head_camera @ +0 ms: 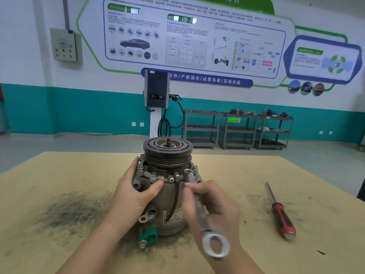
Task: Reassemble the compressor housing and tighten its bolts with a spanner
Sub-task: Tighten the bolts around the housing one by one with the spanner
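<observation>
The compressor stands upright in the middle of the table, its dark grooved pulley on top and several bolts around the housing flange below it. My left hand grips the housing's left side, thumb across the front just under the flange. My right hand holds a silver spanner by its shaft. The spanner's ring end points toward me; its far end sits at the flange on the right front, blurred. A black cable runs down the housing's front.
A red-and-black screwdriver lies on the table to the right. Dark grime is smeared over the tan tabletop, mostly left of the compressor. Beyond the table stand a charging post and grey shelf carts along the wall.
</observation>
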